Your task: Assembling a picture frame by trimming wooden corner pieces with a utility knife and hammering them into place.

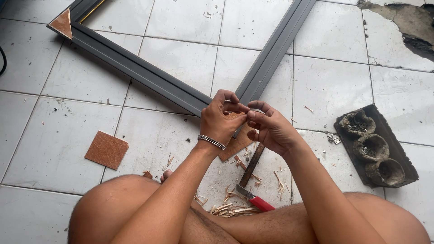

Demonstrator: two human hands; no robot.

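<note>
My left hand [220,119] and my right hand [270,128] meet above the near corner of a dark grey frame [144,74] lying on the tiled floor. The fingertips of both pinch a small brown piece at the corner; a brown triangular board [236,143] lies under the hands there. A beaded bracelet circles my left wrist. Another brown triangle [62,23] is fixed at the frame's far left corner. A red-handled utility knife [254,199] lies on the floor between my knees, beside a dark flat bar [251,165].
A square brown board [107,149] lies on the tiles at left. Wood shavings [230,208] are scattered near my legs. A dark tray with three hollows [376,147] sits at right, a small metal hinge [333,138] beside it. Cracked floor at top right.
</note>
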